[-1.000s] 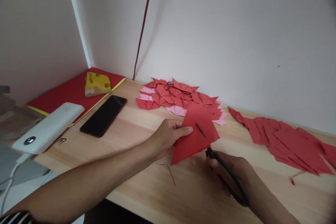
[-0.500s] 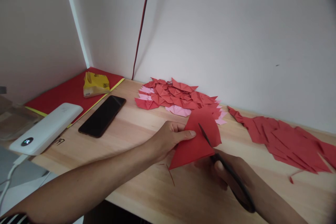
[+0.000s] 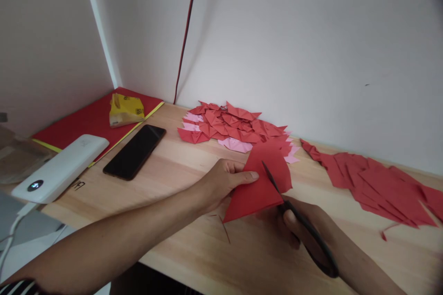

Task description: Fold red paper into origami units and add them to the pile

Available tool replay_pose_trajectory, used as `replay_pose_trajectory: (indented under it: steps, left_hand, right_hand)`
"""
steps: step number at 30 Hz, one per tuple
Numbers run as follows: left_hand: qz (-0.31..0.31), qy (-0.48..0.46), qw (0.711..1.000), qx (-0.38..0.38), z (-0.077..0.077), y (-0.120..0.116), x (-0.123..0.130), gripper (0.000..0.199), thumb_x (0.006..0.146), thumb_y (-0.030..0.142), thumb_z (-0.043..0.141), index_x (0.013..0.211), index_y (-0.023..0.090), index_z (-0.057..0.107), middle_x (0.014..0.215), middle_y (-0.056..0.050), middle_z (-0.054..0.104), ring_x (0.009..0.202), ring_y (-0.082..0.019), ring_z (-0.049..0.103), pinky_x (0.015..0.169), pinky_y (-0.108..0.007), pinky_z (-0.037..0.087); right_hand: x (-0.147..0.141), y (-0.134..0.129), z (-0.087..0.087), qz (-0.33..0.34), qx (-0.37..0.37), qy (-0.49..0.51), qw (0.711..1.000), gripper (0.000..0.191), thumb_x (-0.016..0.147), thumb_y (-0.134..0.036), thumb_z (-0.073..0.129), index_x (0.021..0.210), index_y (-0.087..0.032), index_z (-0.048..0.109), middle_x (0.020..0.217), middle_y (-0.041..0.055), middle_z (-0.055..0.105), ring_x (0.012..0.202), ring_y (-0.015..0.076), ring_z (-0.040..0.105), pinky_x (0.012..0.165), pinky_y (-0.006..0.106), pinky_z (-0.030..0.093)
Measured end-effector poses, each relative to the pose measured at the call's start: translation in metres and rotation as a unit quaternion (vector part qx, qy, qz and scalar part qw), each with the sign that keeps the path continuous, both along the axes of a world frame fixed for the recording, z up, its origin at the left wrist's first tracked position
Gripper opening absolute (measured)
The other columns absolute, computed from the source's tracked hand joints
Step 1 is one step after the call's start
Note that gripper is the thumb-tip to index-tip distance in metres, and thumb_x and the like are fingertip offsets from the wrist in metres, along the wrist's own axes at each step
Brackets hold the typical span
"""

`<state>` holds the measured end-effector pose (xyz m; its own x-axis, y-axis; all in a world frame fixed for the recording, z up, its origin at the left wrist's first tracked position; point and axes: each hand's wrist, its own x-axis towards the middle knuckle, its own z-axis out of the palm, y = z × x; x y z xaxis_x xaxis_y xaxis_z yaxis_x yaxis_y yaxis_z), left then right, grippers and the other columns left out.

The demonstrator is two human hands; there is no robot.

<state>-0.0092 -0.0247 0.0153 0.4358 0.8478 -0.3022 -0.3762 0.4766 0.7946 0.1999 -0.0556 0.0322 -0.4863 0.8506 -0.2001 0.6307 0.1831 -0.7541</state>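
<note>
My left hand (image 3: pixel 226 182) pinches a red sheet of paper (image 3: pixel 258 193) near its left edge, thumb on top. My right hand (image 3: pixel 301 223) is closed on the handles of black scissors (image 3: pixel 316 244). One scissor blade lies over the face of the red paper, pointing up and left; the other blade is hidden behind it. Beyond the paper is a pile of folded red and pink paper pieces (image 3: pixel 230 124). To the right lies a stack of flat red paper pieces (image 3: pixel 384 184).
On the left are a black phone (image 3: pixel 134 152), a white power bank (image 3: pixel 64 168) with a cable, and a yellow packet (image 3: pixel 126 109) on a red sheet (image 3: pixel 69 126). Thin red scraps (image 3: pixel 224 229) lie on the wooden table (image 3: pixel 194 258). A dark cable (image 3: pixel 187 32) runs down the wall.
Both hands, the paper and the scissors stay almost where they were. The scissor handles have shifted very slightly, and the view has moved a little.
</note>
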Motion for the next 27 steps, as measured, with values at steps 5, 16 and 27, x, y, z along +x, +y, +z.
replay_pose_trajectory:
  steps: [5, 16, 27]
  left_hand:
    - [-0.002, -0.001, 1.000, 0.007, -0.002, -0.001, 0.000, 0.030, 0.068, 0.034, 0.074, 0.084, 0.009, 0.072, 0.072, -0.008, 0.069, 0.062, -0.013, 0.062, 0.062, -0.024, 0.045]
    - [0.005, 0.008, 1.000, 0.006, -0.001, -0.001, 0.000, 0.028, 0.068, 0.034, 0.074, 0.080, 0.009, 0.072, 0.073, -0.008, 0.070, 0.063, -0.013, 0.062, 0.062, -0.023, 0.045]
    - [-0.001, 0.000, 1.000, 0.004, -0.002, -0.001, 0.000, 0.029, 0.068, 0.034, 0.075, 0.082, 0.009, 0.072, 0.073, -0.008, 0.070, 0.065, -0.014, 0.063, 0.063, -0.024, 0.046]
  right_hand:
    - [-0.003, 0.000, -0.001, -0.021, -0.022, -0.010, 0.999, 0.053, 0.091, -0.059, 0.033, 0.058, -0.020, 0.045, 0.057, 0.0010, 0.050, 0.054, 0.0131, 0.044, 0.048, 0.025, 0.034]
    - [-0.002, 0.001, -0.012, -0.065, -0.073, -0.014, 0.995, 0.044, 0.086, -0.057, 0.041, 0.063, -0.020, 0.047, 0.046, -0.0029, 0.048, 0.043, 0.0119, 0.045, 0.045, 0.024, 0.035]
    - [-0.008, -0.002, -0.014, -0.128, -0.110, -0.018, 0.986, 0.040, 0.082, -0.056, 0.044, 0.066, -0.020, 0.051, 0.042, -0.0038, 0.047, 0.038, 0.0122, 0.044, 0.042, 0.024, 0.031]
